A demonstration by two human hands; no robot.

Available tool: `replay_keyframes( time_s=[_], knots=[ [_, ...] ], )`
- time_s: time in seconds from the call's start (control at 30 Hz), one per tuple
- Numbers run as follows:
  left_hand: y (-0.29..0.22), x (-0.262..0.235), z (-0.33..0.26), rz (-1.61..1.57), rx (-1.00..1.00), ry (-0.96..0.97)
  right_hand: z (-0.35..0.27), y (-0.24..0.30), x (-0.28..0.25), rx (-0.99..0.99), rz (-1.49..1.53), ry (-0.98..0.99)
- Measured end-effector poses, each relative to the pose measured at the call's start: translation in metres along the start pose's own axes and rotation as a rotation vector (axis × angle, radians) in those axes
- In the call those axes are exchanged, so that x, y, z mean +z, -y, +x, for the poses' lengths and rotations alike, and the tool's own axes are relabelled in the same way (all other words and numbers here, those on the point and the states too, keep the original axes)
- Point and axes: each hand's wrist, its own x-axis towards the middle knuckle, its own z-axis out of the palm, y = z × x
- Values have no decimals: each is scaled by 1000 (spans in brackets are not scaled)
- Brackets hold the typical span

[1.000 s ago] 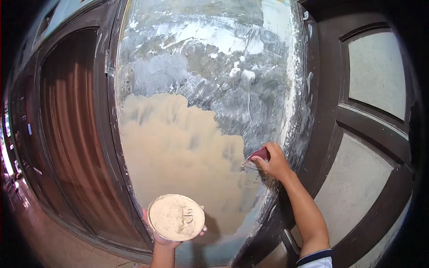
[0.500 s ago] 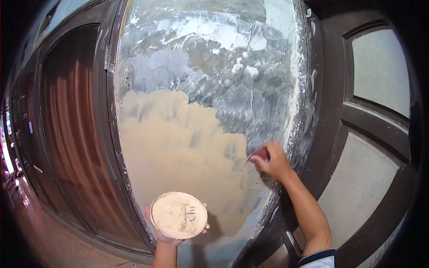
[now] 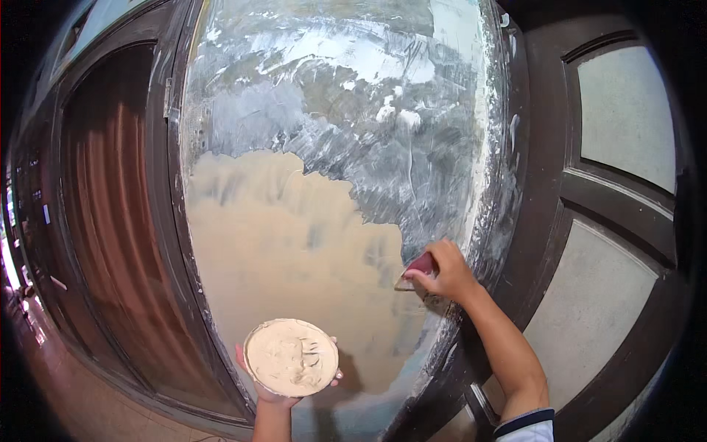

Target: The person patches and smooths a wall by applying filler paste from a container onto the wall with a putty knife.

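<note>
My right hand point(image 3: 446, 271) is closed round the reddish handle of a putty knife point(image 3: 422, 267). Its blade lies against the wall point(image 3: 434, 184), at the right side of a beige putty coat point(image 3: 280, 243). Above that coat the wall is grey with white smears. Lower down, my left hand point(image 3: 274, 395) grips a round tub of beige putty point(image 3: 291, 357) from below, fingers curled at both sides of its rim. The putty's surface is uneven, with ridges and dents. The tub is held in front of the wall, tilted so its contents face me.
A dark wooden frame with a brown curtain point(image 3: 121, 221) stands to the left. On the right is a dark brown door point(image 3: 549, 184) with pale panels. Tiled floor point(image 3: 140, 412) shows at the lower left. A metal hinge point(image 3: 171, 98) sits on the left frame.
My right hand has shifted slightly left and down with the putty knife, and its blade shows more sharply. The view has shifted a little; the tub stays nearly in place.
</note>
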Motion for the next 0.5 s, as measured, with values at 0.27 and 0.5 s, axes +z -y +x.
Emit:
replay_keyframes(
  time_s=[0.27,0.5],
  knots=[
    [2,-2,6,-85,3,-18,6,-6,0,-15,44,-106],
    [-2,-5,1,-21,-18,-50,17,-6,1,116,-29,-345]
  ],
)
